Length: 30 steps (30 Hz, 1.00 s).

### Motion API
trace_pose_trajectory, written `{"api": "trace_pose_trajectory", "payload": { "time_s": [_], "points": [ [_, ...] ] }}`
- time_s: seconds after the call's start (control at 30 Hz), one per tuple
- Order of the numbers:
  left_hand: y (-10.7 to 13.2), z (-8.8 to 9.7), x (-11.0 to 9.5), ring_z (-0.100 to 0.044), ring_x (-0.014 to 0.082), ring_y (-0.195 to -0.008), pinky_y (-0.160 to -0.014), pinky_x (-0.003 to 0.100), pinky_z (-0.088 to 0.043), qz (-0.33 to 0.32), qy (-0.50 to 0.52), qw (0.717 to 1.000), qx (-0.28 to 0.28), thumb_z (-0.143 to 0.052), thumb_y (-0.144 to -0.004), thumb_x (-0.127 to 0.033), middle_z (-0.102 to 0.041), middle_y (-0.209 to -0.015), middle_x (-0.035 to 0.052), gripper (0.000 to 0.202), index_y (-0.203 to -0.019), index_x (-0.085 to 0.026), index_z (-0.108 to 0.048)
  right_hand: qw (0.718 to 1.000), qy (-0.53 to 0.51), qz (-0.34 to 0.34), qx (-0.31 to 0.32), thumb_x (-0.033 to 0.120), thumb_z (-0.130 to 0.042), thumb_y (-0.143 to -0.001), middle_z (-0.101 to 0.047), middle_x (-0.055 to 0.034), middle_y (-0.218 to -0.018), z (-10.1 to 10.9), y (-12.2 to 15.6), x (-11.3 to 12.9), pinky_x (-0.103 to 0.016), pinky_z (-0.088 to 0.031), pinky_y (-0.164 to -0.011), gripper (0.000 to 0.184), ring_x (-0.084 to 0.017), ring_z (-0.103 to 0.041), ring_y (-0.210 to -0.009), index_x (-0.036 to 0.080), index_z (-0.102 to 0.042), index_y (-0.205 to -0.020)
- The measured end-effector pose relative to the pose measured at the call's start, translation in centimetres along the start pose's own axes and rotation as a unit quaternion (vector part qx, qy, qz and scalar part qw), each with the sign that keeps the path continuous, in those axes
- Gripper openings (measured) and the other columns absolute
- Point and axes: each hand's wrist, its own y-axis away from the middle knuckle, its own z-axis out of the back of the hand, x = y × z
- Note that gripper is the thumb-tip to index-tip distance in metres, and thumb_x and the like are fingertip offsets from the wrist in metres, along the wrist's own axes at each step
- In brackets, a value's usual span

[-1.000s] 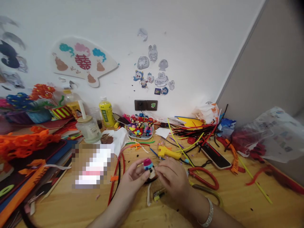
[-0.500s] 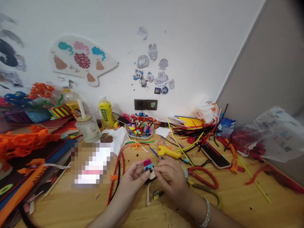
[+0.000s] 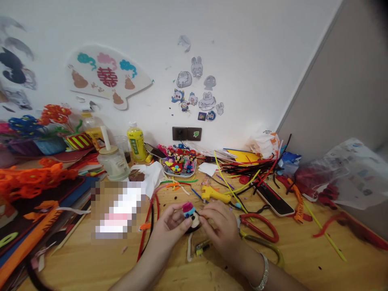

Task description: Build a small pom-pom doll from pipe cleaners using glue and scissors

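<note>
- While the left hand (image 3: 169,222) grips a small doll (image 3: 195,221) between thumb and fingers, the right hand (image 3: 222,226) bends in, fingertips at its right side; whether they pinch a small piece or merely touch it, I cannot tell.
- Between the hands, the doll shows a magenta top, a blue band, a cream lower part and dark spots; whether its base rests on the table (image 3: 303,258) is hidden.
- It looks light, fuzzy and fairly soft, so hard squeezing could dent it. The dark spots seem the likeliest parts to come loose; a gentle hold on the plain sides looks safest.
- Just beside the right hand lie red handles (image 3: 263,228); beyond it is a yellow glue gun (image 3: 216,195).
- Farther back, a tray (image 3: 181,176) bears colourful figures (image 3: 178,157), with a yellow bottle (image 3: 137,143) to its left.
</note>
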Motion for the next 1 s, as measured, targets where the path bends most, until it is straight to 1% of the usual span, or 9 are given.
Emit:
{"api": "trace_pose_trajectory", "payload": {
  "time_s": [0.17, 0.3, 0.43, 0.5, 0.63, 0.7, 0.77, 0.9, 1.0],
  "points": [
    [0.10, -0.07, -0.19, -0.064, 0.0181, -0.085, -0.078, 0.026, -0.048, -0.012, -0.030, 0.999, -0.014, -0.078, -0.054, -0.022, -0.072, -0.087, 0.0041, 0.033, -0.083, -0.019, -0.062, 0.999, 0.023, 0.031, 0.000, 0.011, -0.049, -0.081, -0.063, -0.0047, -0.076, -0.05, 0.07, 0.08, -0.031, -0.048, -0.067, 0.012, -0.016, -0.056, -0.071, 0.018, -0.058, -0.087],
    [0.17, -0.09, -0.20, -0.064, 0.0200, -0.085, -0.080, 0.029, -0.048, -0.011, -0.038, 0.999, -0.019, -0.078, -0.053, -0.022, -0.072, -0.088, 0.0054, 0.033, -0.082, -0.018, -0.062, 0.997, 0.043, 0.071, -0.006, 0.009, -0.049, -0.081, -0.064, -0.0061, -0.077, -0.27, 0.20, 0.03, -0.031, -0.049, -0.068, 0.014, -0.016, -0.057, -0.074, 0.017, -0.056, -0.090],
    [0.17, -0.14, -0.16, -0.064, 0.0205, -0.086, -0.081, 0.030, -0.047, -0.011, -0.046, 0.998, -0.028, -0.078, -0.053, -0.023, -0.072, -0.087, 0.0059, 0.034, -0.082, -0.017, -0.061, 0.990, 0.075, 0.119, 0.018, 0.008, -0.044, -0.084, -0.065, -0.0077, -0.080, -0.21, 0.11, -0.11, -0.032, -0.049, -0.068, 0.018, -0.017, -0.058, -0.074, 0.016, -0.055, -0.094],
    [0.15, -0.28, -0.24, -0.064, 0.0206, -0.086, -0.081, 0.029, -0.047, -0.009, -0.049, 0.998, -0.031, -0.078, -0.054, -0.025, -0.072, -0.087, 0.0060, 0.034, -0.082, -0.017, -0.061, 0.988, 0.089, 0.123, 0.033, 0.009, -0.043, -0.084, -0.065, -0.0076, -0.080, -0.09, -0.02, -0.20, -0.034, -0.049, -0.069, 0.017, -0.017, -0.058, -0.073, 0.016, -0.056, -0.093],
    [0.11, -0.55, -0.46, -0.064, 0.0193, -0.083, -0.076, 0.027, -0.047, -0.005, -0.047, 0.998, -0.047, -0.077, -0.055, -0.028, -0.071, -0.085, 0.0051, 0.035, -0.082, -0.016, -0.060, 0.996, 0.068, 0.032, 0.056, 0.019, -0.048, -0.083, -0.063, -0.0082, -0.086, 0.04, -0.18, -0.30, -0.037, -0.048, -0.074, 0.015, -0.020, -0.057, -0.081, 0.017, -0.056, -0.095],
    [0.07, -0.55, -0.46, -0.064, 0.0181, -0.077, -0.070, 0.026, -0.047, -0.004, -0.039, 0.998, -0.056, -0.077, -0.055, -0.029, -0.071, -0.080, 0.0035, 0.034, -0.080, -0.017, -0.058, 0.997, 0.040, 0.001, 0.063, 0.029, -0.053, -0.080, -0.063, -0.0094, -0.092, -0.06, -0.17, -0.22, -0.037, -0.047, -0.075, 0.025, -0.022, -0.056, -0.086, 0.017, -0.054, -0.102],
    [-0.01, -0.48, -0.36, -0.064, 0.0165, -0.071, -0.066, 0.025, -0.047, -0.001, -0.032, 0.998, -0.060, -0.077, -0.056, -0.029, -0.070, -0.075, 0.0019, 0.033, -0.078, -0.017, -0.056, 0.997, 0.021, -0.006, 0.075, 0.034, -0.057, -0.077, -0.063, -0.0094, -0.095, -0.25, -0.13, -0.02, -0.037, -0.047, -0.076, 0.034, -0.022, -0.056, -0.087, 0.017, -0.052, -0.106],
    [-0.12, -0.36, -0.10, -0.063, 0.0145, -0.064, -0.063, 0.024, -0.046, 0.021, -0.028, 0.999, -0.041, -0.078, -0.054, -0.030, -0.069, -0.068, 0.0012, 0.032, -0.074, -0.016, -0.056, 0.996, 0.001, -0.039, 0.078, 0.028, -0.059, -0.076, -0.063, -0.0081, -0.093, -0.61, -0.11, 0.33, -0.035, -0.047, -0.076, 0.030, -0.021, -0.056, -0.085, 0.018, -0.054, -0.104],
    [-0.21, -0.31, -0.10, -0.062, 0.0146, -0.061, -0.062, 0.025, -0.047, 0.040, -0.012, 0.999, -0.029, -0.077, -0.054, -0.035, -0.068, -0.064, 0.0006, 0.031, -0.068, -0.015, -0.057, 0.994, -0.031, -0.079, 0.075, 0.022, -0.058, -0.075, -0.063, -0.0062, -0.090, -0.62, -0.21, 0.12, -0.033, -0.047, -0.074, 0.027, -0.020, -0.056, -0.083, 0.019, -0.056, -0.102]
  ]
}}
